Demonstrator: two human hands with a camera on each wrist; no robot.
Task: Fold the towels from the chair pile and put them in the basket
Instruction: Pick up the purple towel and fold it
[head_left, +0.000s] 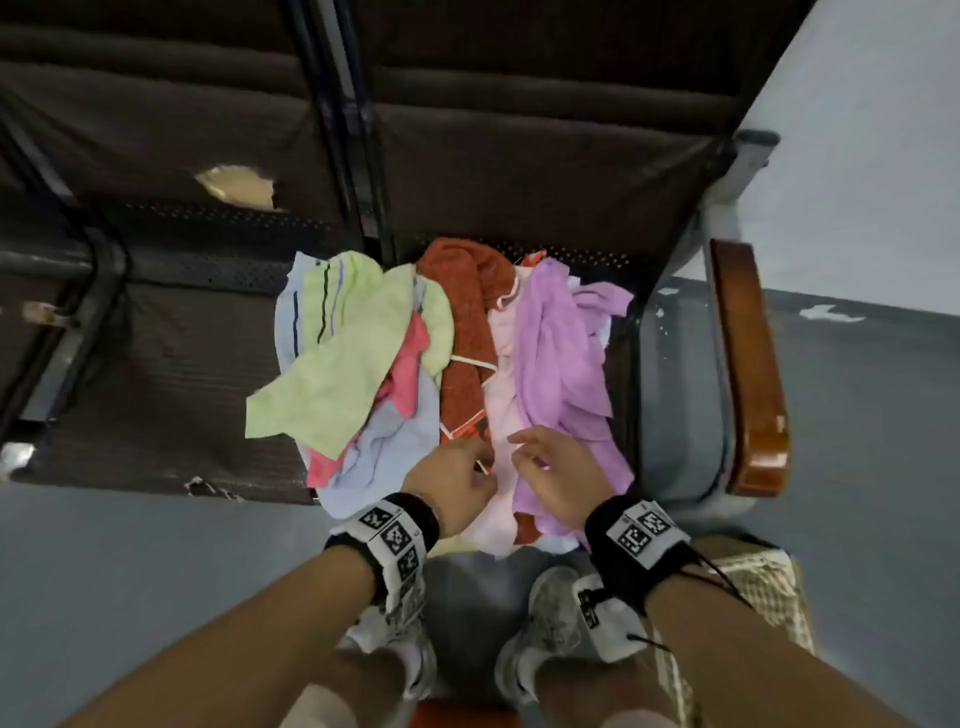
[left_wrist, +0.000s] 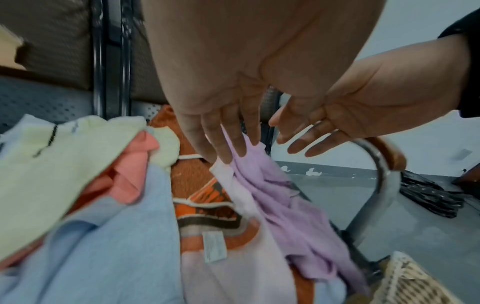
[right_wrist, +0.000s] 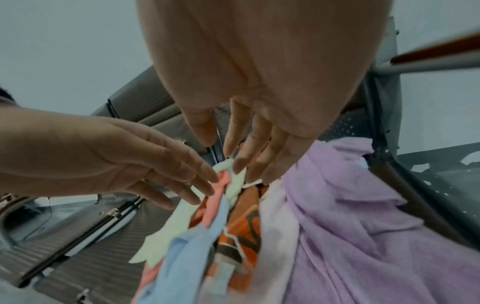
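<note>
From the head view, a pile (head_left: 441, 374) of towels lies on the chair (head_left: 519, 171). The left hand (head_left: 451, 486) and right hand (head_left: 558, 475) hang side by side over the near edge of the pile. Both are open and hold nothing. The basket (head_left: 774, 587) stands on the floor, near the pile on the right.

From the left wrist, straight fingers (left_wrist: 226, 144) reach down toward the purple towel (left_wrist: 285, 207). I cannot tell if they touch it. A pale pink towel (left_wrist: 233, 273) lies just beside the purple one.

From the right wrist, loose fingers (right_wrist: 249, 156) hover over the pile, near the green towel (right_wrist: 182, 222).

I think the step is picking one towel. It may go best to pinch just one top towel by two corners and lift it slowly, so the others do not slide off the chair.
</note>
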